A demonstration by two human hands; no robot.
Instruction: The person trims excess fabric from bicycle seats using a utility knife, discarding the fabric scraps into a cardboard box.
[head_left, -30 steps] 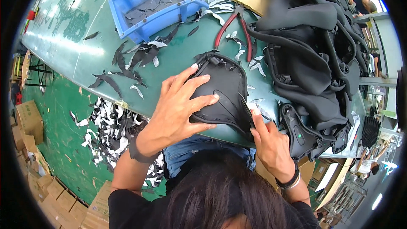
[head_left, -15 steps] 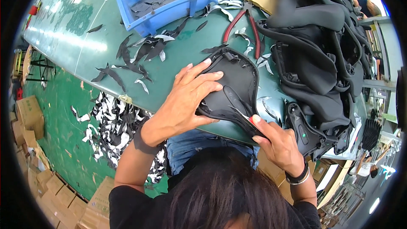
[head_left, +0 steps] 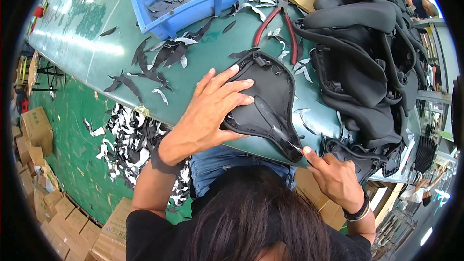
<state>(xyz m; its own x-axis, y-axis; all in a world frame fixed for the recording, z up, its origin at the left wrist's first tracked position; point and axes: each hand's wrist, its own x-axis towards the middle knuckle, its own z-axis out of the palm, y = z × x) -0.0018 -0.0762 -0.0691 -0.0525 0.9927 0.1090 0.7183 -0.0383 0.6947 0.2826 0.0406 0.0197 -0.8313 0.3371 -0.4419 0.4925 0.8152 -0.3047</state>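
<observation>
A black bicycle saddle (head_left: 270, 87) lies underside up at the table's near edge, its narrow nose pointing toward the lower right. My left hand (head_left: 208, 104) holds its left side, fingers spread over the hollow underside and thumb at the edge. In my right hand (head_left: 333, 174) is a small knife (head_left: 293, 146); a thin pale blade and a bit of red show, while my fingers hide the rest. The blade lies across the saddle's nose, close to the tip. Ragged trim shows along the saddle's inner rim.
More black saddles (head_left: 355, 72) are piled on the right. Red-handled pliers (head_left: 293, 34) lie beyond my saddle, near a blue bin (head_left: 174, 12) of dark flat pieces. Black and white scraps (head_left: 164, 53) litter the green table (head_left: 188, 84); a heap of scraps (head_left: 128, 145) covers part of the floor.
My right hand has moved right and nearer to me, from around the saddle's nose to just off its tip, the knife moving with it. My left hand has barely moved.
</observation>
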